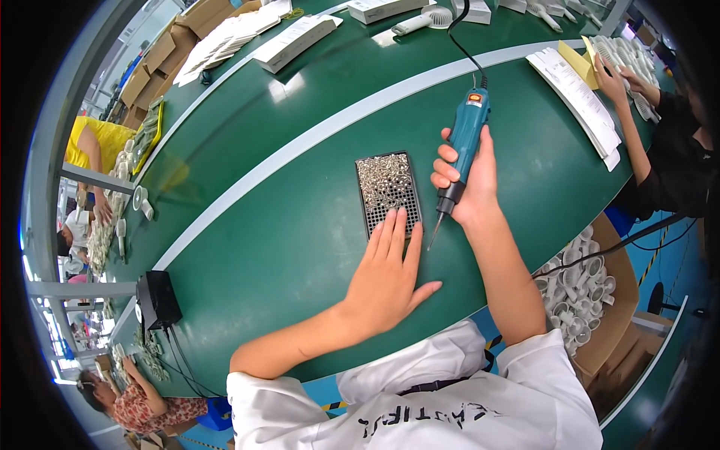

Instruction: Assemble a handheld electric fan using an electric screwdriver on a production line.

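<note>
My right hand is wrapped round a teal electric screwdriver, its thin bit pointing down at the table just right of a black screw tray. Small silvery screws heap over the tray's far part, while the near part shows a grid of holes. Fingers outstretched, my left hand rests its fingertips on the tray's near edge. Nothing shows in that hand, though whatever lies under its fingertips is hidden. A black cord runs from the screwdriver's top toward the far edge of the view.
The green table has a pale strip across it. A black box with cables stands at left. White handheld fans fill a carton at lower right. Paper sheets lie at right, near a co-worker's hands. White boxes sit at the back.
</note>
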A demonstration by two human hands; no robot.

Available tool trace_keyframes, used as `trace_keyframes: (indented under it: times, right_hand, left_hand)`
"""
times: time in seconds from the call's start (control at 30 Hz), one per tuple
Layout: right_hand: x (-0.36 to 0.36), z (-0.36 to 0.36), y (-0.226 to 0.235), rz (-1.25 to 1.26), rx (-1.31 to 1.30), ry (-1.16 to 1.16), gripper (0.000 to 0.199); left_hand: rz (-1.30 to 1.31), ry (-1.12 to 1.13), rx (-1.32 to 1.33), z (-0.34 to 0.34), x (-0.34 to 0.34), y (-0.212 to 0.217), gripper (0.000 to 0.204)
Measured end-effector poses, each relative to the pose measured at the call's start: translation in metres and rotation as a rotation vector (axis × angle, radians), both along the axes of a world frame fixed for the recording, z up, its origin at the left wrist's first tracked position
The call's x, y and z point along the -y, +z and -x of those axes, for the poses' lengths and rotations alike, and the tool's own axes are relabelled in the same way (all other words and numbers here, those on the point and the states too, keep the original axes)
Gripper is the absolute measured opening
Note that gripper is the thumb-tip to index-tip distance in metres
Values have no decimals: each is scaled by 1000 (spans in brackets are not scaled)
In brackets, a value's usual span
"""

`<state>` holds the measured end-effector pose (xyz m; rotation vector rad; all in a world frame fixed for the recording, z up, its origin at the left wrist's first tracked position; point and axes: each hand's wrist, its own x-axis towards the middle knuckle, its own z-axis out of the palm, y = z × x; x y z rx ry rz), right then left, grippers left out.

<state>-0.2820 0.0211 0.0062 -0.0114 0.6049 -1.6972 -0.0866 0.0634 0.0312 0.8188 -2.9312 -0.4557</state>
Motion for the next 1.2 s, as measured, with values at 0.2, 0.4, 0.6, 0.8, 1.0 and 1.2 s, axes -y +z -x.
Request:
trace_keyframes:
  times: [0.2,0.4,0.6,0.8,1.0,1.2]
  right_hand:
    - [-3,2,5,1,-23,-11,51]
    - [-1,0,4,10,-20,13,51]
    - [-1,2,1,12,-5,23,51]
    - [-5,4,5,7,5,-22,51]
    - [-4,5,1,31,34,4,51]
    - [-3,5,4,17,29,-6,51]
  left_hand:
    - [230,254,-418,-43,97,-6,40]
    - [245,91,-206,-65,150,-26,44]
    - [454,-80,181,-49,151,-17,39]
    - [199,-65,-246,-36,114,2,28]
    - [9,-155,-251,-11,67,9,55]
    - [22,-121,45,-28,15,11,70]
